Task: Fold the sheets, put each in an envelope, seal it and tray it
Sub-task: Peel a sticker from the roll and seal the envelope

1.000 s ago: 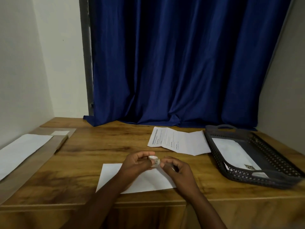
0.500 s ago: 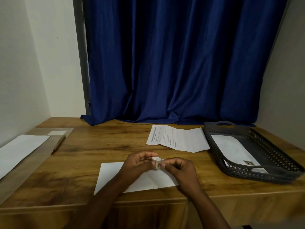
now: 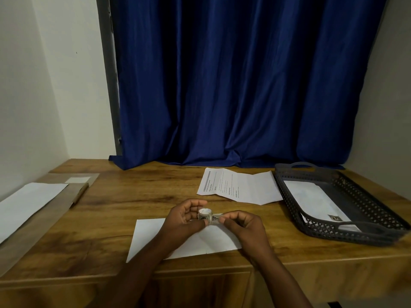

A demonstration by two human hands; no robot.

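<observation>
A white envelope [image 3: 155, 238] lies flat at the table's front edge, partly under my hands. Just above it, my left hand [image 3: 185, 218] grips a small roll of stickers [image 3: 204, 215]. My right hand [image 3: 241, 225] pinches the strip's loose end, which is pulled a short way out to the right of the roll. A creased printed sheet [image 3: 240, 187] lies unfolded behind my hands. To the right stands a dark perforated tray [image 3: 315, 227] with a white envelope [image 3: 311, 198] lying in it.
A blank white sheet [image 3: 24, 203] lies on a wooden board [image 3: 55, 210] at the left edge of the table. A blue curtain [image 3: 233, 85] hangs behind the table [image 3: 124, 205]; walls close in on both sides.
My right hand has drawn a short length of the sticker strip out to the right from the roll. The camera has tilted slightly.
</observation>
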